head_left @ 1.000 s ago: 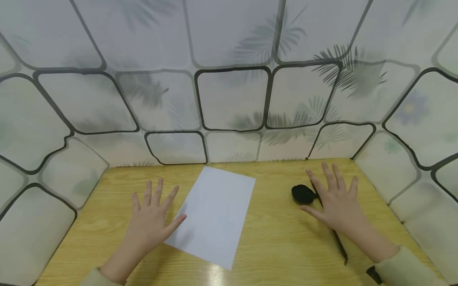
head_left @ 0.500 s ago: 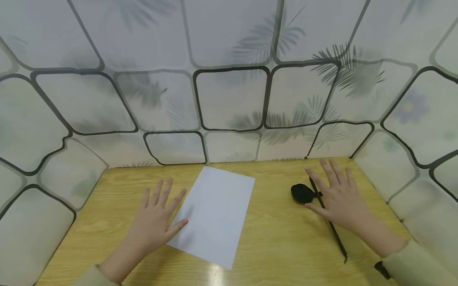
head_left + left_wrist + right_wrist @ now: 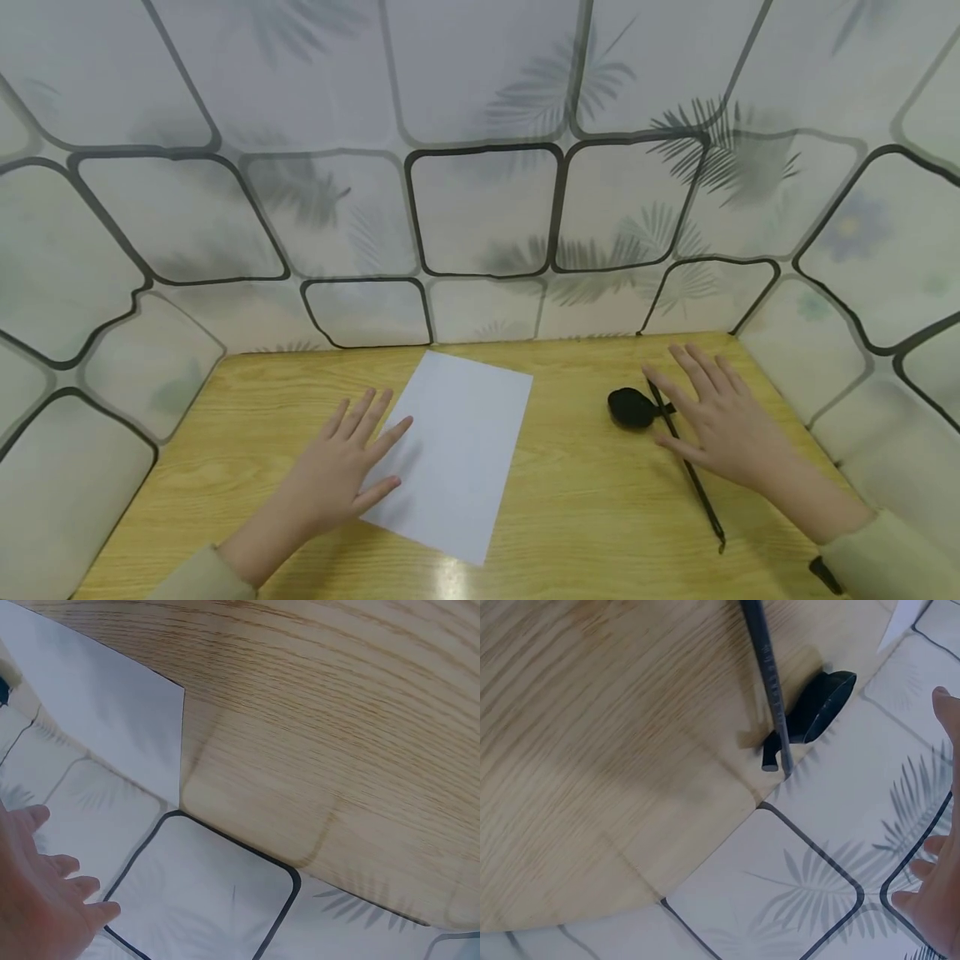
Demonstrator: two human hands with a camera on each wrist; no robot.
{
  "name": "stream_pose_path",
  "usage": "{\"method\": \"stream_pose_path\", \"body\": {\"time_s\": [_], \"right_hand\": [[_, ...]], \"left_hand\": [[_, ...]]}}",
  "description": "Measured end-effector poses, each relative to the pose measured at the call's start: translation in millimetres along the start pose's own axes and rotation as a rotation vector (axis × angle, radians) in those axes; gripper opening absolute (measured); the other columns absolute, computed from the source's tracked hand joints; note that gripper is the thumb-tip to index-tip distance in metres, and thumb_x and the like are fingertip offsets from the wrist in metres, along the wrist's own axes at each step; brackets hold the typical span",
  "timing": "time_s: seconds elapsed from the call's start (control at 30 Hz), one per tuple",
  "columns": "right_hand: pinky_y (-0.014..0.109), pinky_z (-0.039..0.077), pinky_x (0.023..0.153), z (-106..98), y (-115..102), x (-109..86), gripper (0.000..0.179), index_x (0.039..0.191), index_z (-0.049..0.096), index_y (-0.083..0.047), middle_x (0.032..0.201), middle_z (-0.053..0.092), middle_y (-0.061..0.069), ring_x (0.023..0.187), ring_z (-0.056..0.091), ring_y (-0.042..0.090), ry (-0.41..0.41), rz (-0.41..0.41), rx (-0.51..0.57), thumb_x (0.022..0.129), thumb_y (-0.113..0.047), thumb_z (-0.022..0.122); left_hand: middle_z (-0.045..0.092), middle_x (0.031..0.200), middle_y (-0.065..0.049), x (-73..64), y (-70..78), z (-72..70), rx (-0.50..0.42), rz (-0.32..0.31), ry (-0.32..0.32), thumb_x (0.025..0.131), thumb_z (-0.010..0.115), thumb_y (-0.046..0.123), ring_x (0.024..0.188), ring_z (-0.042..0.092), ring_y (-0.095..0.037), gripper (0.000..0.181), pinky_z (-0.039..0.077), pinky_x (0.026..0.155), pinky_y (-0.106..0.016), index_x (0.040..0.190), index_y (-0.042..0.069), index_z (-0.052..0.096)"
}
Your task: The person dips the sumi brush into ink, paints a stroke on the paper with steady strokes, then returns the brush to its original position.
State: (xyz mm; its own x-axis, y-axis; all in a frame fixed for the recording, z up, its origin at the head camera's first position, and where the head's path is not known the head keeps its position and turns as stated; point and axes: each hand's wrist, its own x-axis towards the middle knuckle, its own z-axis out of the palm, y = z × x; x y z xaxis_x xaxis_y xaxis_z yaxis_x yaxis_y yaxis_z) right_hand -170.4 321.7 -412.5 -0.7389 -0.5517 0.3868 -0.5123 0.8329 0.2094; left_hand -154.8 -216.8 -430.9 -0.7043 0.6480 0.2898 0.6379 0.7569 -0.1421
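My left hand (image 3: 341, 467), fingers spread, hovers over the left edge of a white sheet of paper (image 3: 457, 458). It holds nothing; in the left wrist view the fingers (image 3: 64, 866) show at the lower left, apart from the sheet (image 3: 112, 705). My right hand (image 3: 723, 421) is also spread and bare, just right of a small black dish (image 3: 630, 408) with a stubby handle. Across that handle lies a slim black stick (image 3: 693, 479) with a small loop at its near end, like a writing brush. Pale lettering runs along the stick (image 3: 765, 667) in the right wrist view.
Everything lies on a yellow wood-grain table (image 3: 570, 500). Patterned cloth walls (image 3: 487, 208) with dark outlines and leaf prints rise at the back and both sides. A dark band (image 3: 825, 575) shows by the right sleeve.
My left hand has shifted right, further over the paper. The right hand has drifted slightly right, away from the dish, uncovering more of the stick and handle. Paper, dish and stick stay put.
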Motion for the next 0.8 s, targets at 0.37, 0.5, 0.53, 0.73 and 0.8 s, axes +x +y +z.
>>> {"method": "stream_pose_path", "body": {"time_s": [0.37,0.5,0.53,0.73,0.8], "right_hand": [[0.063,0.049,0.107,4,16,-12.1,0.081,0.165,0.035,-0.022,0.165,0.037,0.026,0.140,0.049,0.047,0.026,-0.166,-0.100,0.106,-0.072,0.009],[0.050,0.027,0.132,7,24,-16.7,0.075,0.159,0.045,-0.019,0.173,0.030,0.020,0.152,0.041,0.039,0.065,-0.267,-0.104,0.111,-0.065,0.012],[0.046,0.018,0.136,8,26,-17.3,0.073,0.158,0.047,-0.019,0.174,0.028,0.018,0.157,0.035,0.036,0.076,-0.296,-0.102,0.112,-0.063,0.012],[0.034,-0.003,0.137,10,33,-17.7,0.067,0.152,0.055,-0.018,0.155,0.056,0.019,0.144,0.051,0.032,0.108,-0.432,-0.103,0.115,-0.052,0.011],[0.034,-0.003,0.137,10,33,-18.2,0.066,0.149,0.057,-0.017,0.145,0.063,0.019,0.128,0.061,0.033,0.108,-0.450,-0.111,0.115,-0.050,0.010]], "left_hand": [[0.038,0.170,-0.021,1.3,-0.6,8.8,0.049,0.096,-0.017,0.096,0.070,0.052,0.155,0.042,-0.043,0.072,0.037,0.122,-0.062,0.158,0.020,0.052],[0.040,0.169,-0.020,0.7,-0.4,11.0,0.055,0.129,-0.045,0.098,0.069,0.052,0.155,0.042,-0.042,0.070,0.039,0.122,-0.061,0.158,0.020,0.051],[0.041,0.168,-0.020,0.6,-0.4,11.1,0.056,0.140,-0.049,0.098,0.069,0.051,0.154,0.043,-0.042,0.070,0.040,0.122,-0.061,0.158,0.019,0.051],[0.047,0.165,-0.018,1.0,-1.7,10.2,0.086,0.225,-0.024,0.099,0.069,0.048,0.152,0.048,-0.038,0.066,0.043,0.119,-0.056,0.156,0.019,0.055],[0.050,0.163,-0.018,0.7,-2.6,10.9,0.102,0.257,0.002,0.097,0.070,0.049,0.150,0.050,-0.037,0.066,0.040,0.120,-0.053,0.154,0.018,0.056]]}}
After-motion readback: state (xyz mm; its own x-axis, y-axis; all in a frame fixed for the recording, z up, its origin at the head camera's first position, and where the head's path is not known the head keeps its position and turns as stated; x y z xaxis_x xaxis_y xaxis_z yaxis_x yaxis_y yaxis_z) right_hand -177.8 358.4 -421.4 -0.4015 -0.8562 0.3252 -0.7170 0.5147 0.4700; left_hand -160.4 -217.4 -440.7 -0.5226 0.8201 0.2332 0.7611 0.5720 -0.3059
